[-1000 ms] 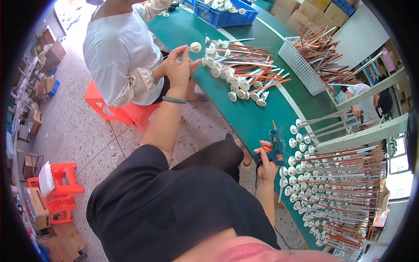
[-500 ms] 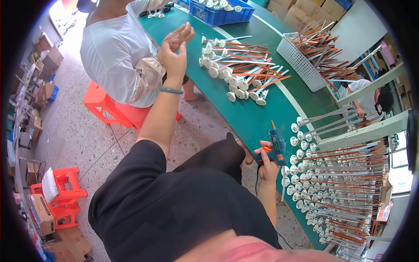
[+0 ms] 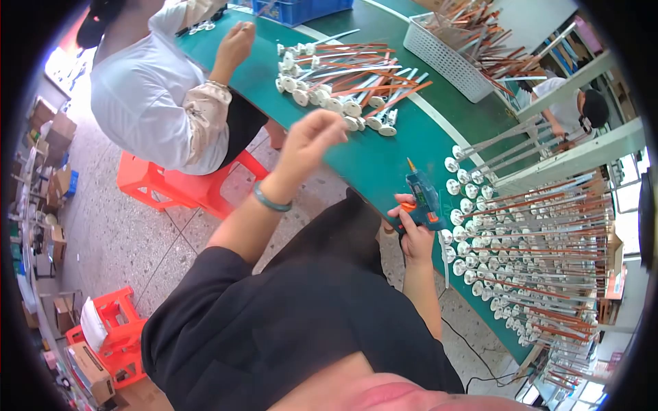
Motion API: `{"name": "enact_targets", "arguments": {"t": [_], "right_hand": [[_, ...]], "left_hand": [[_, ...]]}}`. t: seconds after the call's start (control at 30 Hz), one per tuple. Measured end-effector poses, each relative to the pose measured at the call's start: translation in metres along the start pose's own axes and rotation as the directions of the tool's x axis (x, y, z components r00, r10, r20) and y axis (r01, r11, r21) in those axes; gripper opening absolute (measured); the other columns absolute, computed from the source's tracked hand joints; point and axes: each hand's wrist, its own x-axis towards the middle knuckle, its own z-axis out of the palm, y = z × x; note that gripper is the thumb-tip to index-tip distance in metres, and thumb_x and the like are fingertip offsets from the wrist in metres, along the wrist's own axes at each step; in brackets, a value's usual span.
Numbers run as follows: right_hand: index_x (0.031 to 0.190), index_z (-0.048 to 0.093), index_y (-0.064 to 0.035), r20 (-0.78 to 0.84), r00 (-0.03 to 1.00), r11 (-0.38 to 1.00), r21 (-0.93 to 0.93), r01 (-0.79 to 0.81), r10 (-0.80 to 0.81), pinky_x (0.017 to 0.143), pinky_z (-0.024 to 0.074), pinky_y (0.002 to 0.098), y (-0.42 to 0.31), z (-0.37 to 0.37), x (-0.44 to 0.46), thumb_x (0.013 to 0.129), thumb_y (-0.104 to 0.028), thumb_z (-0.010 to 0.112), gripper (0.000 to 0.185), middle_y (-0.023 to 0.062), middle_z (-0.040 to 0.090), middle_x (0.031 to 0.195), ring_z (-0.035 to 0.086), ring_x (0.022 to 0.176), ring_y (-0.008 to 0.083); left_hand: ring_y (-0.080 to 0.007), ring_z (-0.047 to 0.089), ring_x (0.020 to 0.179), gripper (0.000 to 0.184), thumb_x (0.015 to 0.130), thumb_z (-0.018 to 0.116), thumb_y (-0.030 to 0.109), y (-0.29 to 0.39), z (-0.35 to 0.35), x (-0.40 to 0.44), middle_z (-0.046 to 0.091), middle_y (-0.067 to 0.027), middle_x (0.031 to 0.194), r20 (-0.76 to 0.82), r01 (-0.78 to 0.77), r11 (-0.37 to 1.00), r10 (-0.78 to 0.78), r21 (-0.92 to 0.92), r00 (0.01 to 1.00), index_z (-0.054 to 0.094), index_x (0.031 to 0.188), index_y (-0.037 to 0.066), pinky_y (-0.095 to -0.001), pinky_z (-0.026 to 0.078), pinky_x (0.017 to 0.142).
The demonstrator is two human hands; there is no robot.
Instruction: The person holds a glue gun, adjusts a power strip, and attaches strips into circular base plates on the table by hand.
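My right hand (image 3: 413,229) is wrapped around a teal glue gun (image 3: 426,198) with an orange trigger, its nozzle pointing away from me over the table. My left hand (image 3: 312,140), with a bangle on the wrist, hovers at the table's near edge, fingers loosely bent and slightly blurred; I see nothing in it. Just beyond it lies a pile of white round-based pieces (image 3: 353,108) with brown and silver strips. To the right of the glue gun, many similar round-based pieces (image 3: 473,243) stand in dense rows, their strips extending to the right.
A co-worker in a white shirt (image 3: 147,103) sits on a red stool (image 3: 151,181) at left, one hand raised over the green table (image 3: 391,161). Beyond are a white basket (image 3: 445,61) of strips and a blue crate (image 3: 301,10). A cable (image 3: 473,353) hangs at lower right.
My left hand has moved from beside the co-worker's raised hand toward me and right, near the pile. The glue gun stays in my right hand. The view has shifted slightly.
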Motion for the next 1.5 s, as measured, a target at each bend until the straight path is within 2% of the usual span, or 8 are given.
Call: {"name": "enact_targets", "arguments": {"t": [0.1,0.2,0.3,0.4,0.57,0.67,1.0,1.5], "right_hand": [[0.120,0.054,0.0023,0.009,1.000,1.000,0.000,-0.022,0.022,0.080,0.0526,0.0320,0.002,-0.006,0.000,0.088,0.005,0.060,0.033,0.0131,0.063,0.114,0.068,0.087,0.0203],[0.117,0.057,-0.0004,-0.002,1.000,0.998,0.055,-0.028,0.028,0.084,0.0515,0.0346,0.001,-0.003,0.000,0.086,0.009,0.060,0.032,0.0176,0.061,0.117,0.067,0.087,0.0208],[0.116,0.057,-0.0003,-0.005,1.000,0.997,0.072,-0.030,0.030,0.084,0.0517,0.0349,0.002,-0.003,-0.001,0.087,0.009,0.059,0.031,0.0176,0.061,0.117,0.067,0.087,0.0209],[0.117,0.056,0.0002,-0.011,1.000,0.998,0.067,-0.020,0.021,0.085,0.0517,0.0348,0.002,-0.002,-0.002,0.087,0.010,0.058,0.031,0.0173,0.061,0.117,0.067,0.088,0.0206],[0.121,0.054,0.0017,0.010,1.000,0.997,0.071,-0.028,0.027,0.083,0.0523,0.0325,0.003,-0.003,-0.001,0.088,0.007,0.060,0.034,0.0148,0.061,0.115,0.067,0.085,0.0193],[0.120,0.055,0.0018,0.030,0.999,0.998,0.061,-0.019,0.017,0.084,0.0520,0.0329,0.004,-0.004,-0.001,0.088,0.007,0.060,0.033,0.0149,0.061,0.116,0.067,0.086,0.0195],[0.119,0.055,0.0011,0.019,1.000,0.996,0.083,-0.006,0.004,0.085,0.0515,0.0339,0.003,-0.003,-0.002,0.088,0.007,0.060,0.032,0.0162,0.060,0.116,0.067,0.086,0.0200],[0.119,0.055,0.0019,0.010,1.000,0.998,0.061,-0.019,0.019,0.084,0.0523,0.0337,0.001,-0.002,-0.001,0.088,0.008,0.059,0.032,0.0157,0.061,0.116,0.068,0.086,0.0201]], "left_hand": [[-0.0208,0.056,0.069,0.041,0.099,0.049,0.032,0.097,0.001,0.000,0.061,-0.0079,0.078,0.359,-0.341,0.903,0.420,-0.262,0.834,0.058,0.073,0.002,-0.0292,0.044,0.066],[-0.0170,0.057,0.054,0.036,0.095,0.057,0.043,0.172,0.020,0.000,0.059,-0.0018,0.065,0.433,-0.552,0.541,0.840,-0.634,0.326,0.062,0.082,0.010,-0.0285,0.040,0.060],[-0.0162,0.054,0.059,0.008,0.089,0.063,0.031,0.216,0.044,-0.031,0.054,-0.0013,0.070,0.382,-0.617,0.570,0.821,-0.542,0.423,0.066,0.091,0.024,-0.0279,0.036,0.057],[-0.0188,0.051,0.064,0.010,0.084,0.064,0.027,0.222,0.056,-0.044,0.053,-0.0034,0.075,0.270,-0.722,0.524,0.852,-0.451,0.449,0.066,0.093,0.032,-0.0311,0.034,0.056],[-0.0123,0.058,0.049,0.026,0.093,0.060,0.030,0.237,0.039,-0.031,0.057,0.0002,0.056,0.426,-0.728,0.480,0.860,-0.490,0.281,0.056,0.104,0.007,-0.0244,0.039,0.062],[-0.0122,0.059,0.050,0.028,0.093,0.058,0.026,0.244,0.032,-0.037,0.059,-0.0003,0.059,0.444,-0.750,0.480,0.852,-0.455,0.276,0.051,0.109,0.004,-0.0243,0.040,0.063],[-0.0129,0.060,0.052,0.027,0.088,0.061,0.022,0.254,0.030,-0.024,0.058,-0.0021,0.057,0.555,-0.701,0.506,0.810,-0.503,0.187,0.042,0.070,0.014,-0.0237,0.041,0.062],[-0.0155,0.061,0.052,0.019,0.088,0.061,0.016,0.246,0.024,-0.020,0.060,-0.0046,0.058,0.502,-0.560,0.579,0.809,-0.593,0.305,0.050,0.073,0.012,-0.0248,0.042,0.060]]}}
